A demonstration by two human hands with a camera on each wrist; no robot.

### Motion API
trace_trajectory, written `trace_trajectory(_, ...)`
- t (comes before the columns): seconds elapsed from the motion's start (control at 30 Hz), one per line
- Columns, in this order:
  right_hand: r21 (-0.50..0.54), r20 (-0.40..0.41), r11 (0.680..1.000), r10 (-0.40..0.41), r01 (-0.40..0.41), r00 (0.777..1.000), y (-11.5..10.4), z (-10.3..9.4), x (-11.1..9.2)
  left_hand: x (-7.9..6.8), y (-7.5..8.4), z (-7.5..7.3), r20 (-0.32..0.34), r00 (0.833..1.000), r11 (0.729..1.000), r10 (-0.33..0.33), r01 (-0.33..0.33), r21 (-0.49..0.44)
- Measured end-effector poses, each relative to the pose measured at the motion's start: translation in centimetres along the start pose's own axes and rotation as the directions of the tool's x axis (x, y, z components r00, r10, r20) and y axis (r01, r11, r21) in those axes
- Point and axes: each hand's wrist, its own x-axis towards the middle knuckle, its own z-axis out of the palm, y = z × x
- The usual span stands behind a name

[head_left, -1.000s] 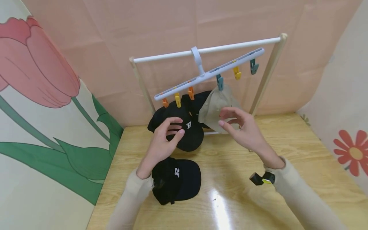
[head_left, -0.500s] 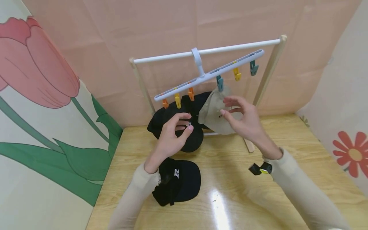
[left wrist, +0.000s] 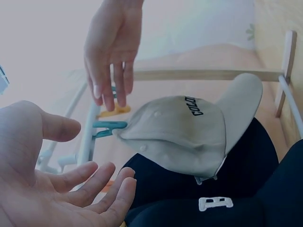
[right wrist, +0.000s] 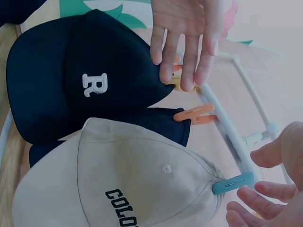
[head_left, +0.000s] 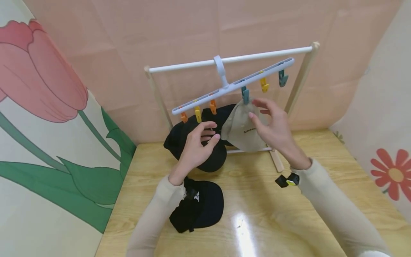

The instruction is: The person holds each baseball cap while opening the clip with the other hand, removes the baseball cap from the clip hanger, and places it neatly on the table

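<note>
My left hand [head_left: 199, 148] hovers in front of a black cap [head_left: 210, 162], fingers spread and holding nothing. This cap carries a white letter, plain in the right wrist view, and hangs from a yellow clip [head_left: 197, 114]. My right hand [head_left: 274, 126] is beside the upper part of a beige cap [head_left: 237, 128] with dark lettering, its fingers loose. A teal clip [left wrist: 111, 125] grips the beige cap's crown. Between these two, another dark cap [head_left: 224, 113] hangs from an orange clip [right wrist: 196, 113], partly hidden. All clips hang from a tilted light-blue hanger [head_left: 228, 87].
The hanger hooks over the white bar [head_left: 263, 56] of a stand with wooden legs [head_left: 300, 82]. Toward the hanger's raised right end hang a yellow clip [head_left: 264, 85] and a teal clip [head_left: 283, 78], holding nothing. Another black cap [head_left: 210, 207] lies on the wooden table [head_left: 273, 221].
Both hands have risen; the left also shifted rightward across the front of the black cap. More of the beige cap's lettering shows below my right hand. The caps stay clipped.
</note>
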Motion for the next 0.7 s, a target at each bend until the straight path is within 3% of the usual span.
trace_trajectory(0.4, 0.005, -0.017, 1.0, 0.006, -0.006, 1.0, 0.7, 0.1, 1.3, 1.7, -0.1, 2.1, -0.015, 1.0, 1.0, 0.01, -0.01, 0.005)
trace_trajectory(0.7, -0.022, 0.01, 1.0, -0.017, 0.017, 1.0, 1.1, 0.3, 2.4, 3.3, -0.2, 3.1, -0.006, 1.0, 0.997, 0.007, -0.006, 0.073)
